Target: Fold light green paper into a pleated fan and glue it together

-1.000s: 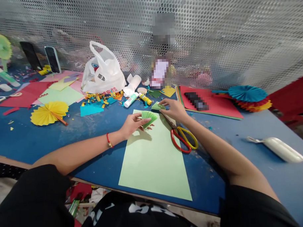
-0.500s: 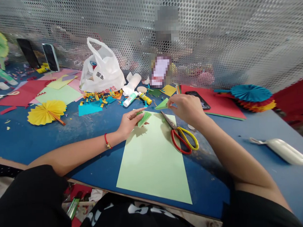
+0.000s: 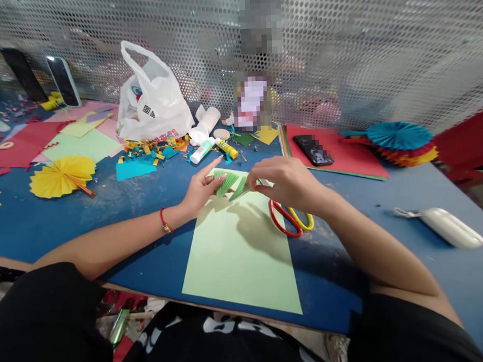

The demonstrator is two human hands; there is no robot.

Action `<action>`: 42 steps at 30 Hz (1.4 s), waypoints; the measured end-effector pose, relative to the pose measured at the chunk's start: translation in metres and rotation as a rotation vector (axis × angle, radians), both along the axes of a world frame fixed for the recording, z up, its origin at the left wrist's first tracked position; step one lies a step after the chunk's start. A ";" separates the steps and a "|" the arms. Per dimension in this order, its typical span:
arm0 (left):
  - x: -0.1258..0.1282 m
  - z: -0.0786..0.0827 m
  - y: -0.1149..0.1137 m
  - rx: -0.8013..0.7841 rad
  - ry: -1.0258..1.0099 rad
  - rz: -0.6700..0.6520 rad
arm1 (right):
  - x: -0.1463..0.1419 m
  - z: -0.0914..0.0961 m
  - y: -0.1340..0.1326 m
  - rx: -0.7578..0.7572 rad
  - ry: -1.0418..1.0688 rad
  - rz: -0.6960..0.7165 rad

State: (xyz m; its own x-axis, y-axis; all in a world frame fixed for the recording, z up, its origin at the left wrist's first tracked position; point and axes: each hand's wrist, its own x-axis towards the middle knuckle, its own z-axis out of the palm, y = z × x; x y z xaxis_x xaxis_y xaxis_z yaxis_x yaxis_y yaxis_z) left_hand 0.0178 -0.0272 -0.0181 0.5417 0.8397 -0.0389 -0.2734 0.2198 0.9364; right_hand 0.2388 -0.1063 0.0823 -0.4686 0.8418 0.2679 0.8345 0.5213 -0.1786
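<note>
Pinched in my left hand is a pleated green paper, its folds slightly fanned out. My right hand grips a narrow folded green paper, whose tip points left, close beside the pleated one. Whether the two papers touch, I cannot tell. Both hands are above the far end of a pale green paper sheet that lies flat on the table. Under my right hand lie scissors with one red and one yellow handle; their blades are hidden.
A white plastic bag, a glue stick and paper scraps lie at the back. A yellow paper fan is on the left. To the right are a black phone on red paper, blue pleated paper and a white oblong device.
My right hand has come left and nearer with the folded green paper, bringing it beside the pleated one and covering the scissors' blades. The view has shifted slightly.
</note>
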 end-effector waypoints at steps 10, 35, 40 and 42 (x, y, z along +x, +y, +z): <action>0.001 0.004 -0.001 0.024 0.049 -0.026 | 0.002 -0.003 0.002 -0.023 -0.128 0.027; -0.004 0.011 -0.006 0.123 0.104 -0.352 | -0.013 -0.024 -0.001 0.034 -0.102 0.147; -0.004 0.009 -0.006 0.211 0.166 -0.369 | -0.016 -0.016 -0.002 -0.038 -0.196 0.047; -0.004 0.011 -0.008 0.254 0.194 -0.329 | -0.019 -0.012 -0.003 -0.089 -0.267 -0.027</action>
